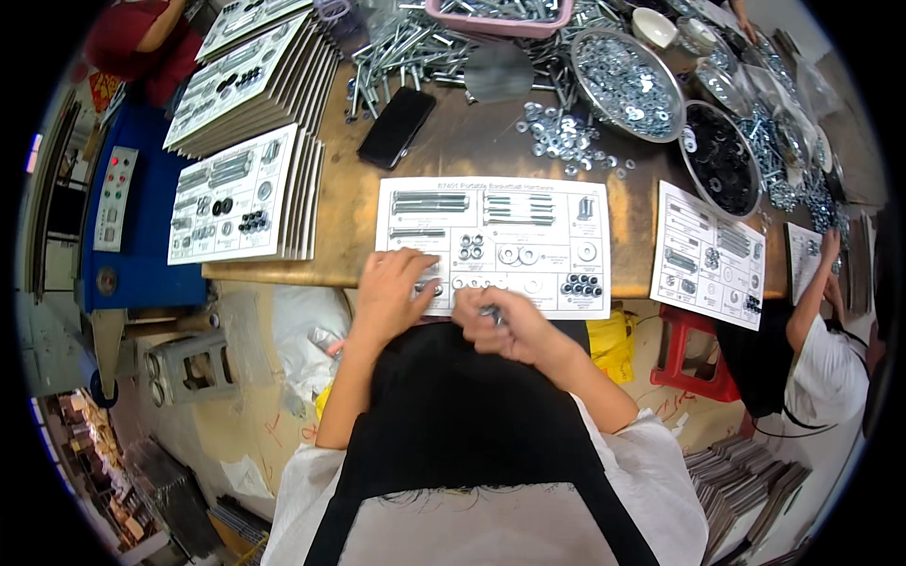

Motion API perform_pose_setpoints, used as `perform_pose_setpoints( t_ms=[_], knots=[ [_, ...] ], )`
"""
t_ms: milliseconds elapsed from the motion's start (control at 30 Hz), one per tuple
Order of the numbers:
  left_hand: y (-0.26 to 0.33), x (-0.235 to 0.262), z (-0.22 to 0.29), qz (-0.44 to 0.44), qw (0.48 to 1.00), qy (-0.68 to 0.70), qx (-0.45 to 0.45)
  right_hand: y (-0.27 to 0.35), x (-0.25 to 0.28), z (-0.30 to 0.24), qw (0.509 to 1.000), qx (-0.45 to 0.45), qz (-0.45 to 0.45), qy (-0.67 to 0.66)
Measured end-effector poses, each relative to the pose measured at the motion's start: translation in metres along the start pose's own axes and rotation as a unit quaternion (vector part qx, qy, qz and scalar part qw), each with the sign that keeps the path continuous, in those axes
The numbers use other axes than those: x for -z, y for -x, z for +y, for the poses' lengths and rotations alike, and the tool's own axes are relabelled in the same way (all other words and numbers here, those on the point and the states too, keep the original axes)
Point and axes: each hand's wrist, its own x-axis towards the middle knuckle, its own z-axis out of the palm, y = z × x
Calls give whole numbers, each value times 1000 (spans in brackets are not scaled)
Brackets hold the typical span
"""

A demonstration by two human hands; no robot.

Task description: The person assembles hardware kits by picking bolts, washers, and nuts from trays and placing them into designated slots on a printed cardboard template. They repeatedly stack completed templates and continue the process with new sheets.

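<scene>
Black apron below; right hand pinches small metal nuts above the hardware card on the desk. Left hand presses flat, holding nothing. Nuts seem light, hard, slippery; pinch sides.

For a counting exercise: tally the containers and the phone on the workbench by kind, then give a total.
Round metal bowls of hardware: 2
Pink plastic tray of bolts: 1
Small white bowl: 1
Black phone: 1
Total: 5
</scene>
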Motion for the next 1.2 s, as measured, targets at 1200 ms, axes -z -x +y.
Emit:
perform_pose_setpoints(
  t_ms=[1200],
  knots=[
    [71,-28,-76,11,910,244,336,90,150,-120,482,200,587,619]
  ],
)
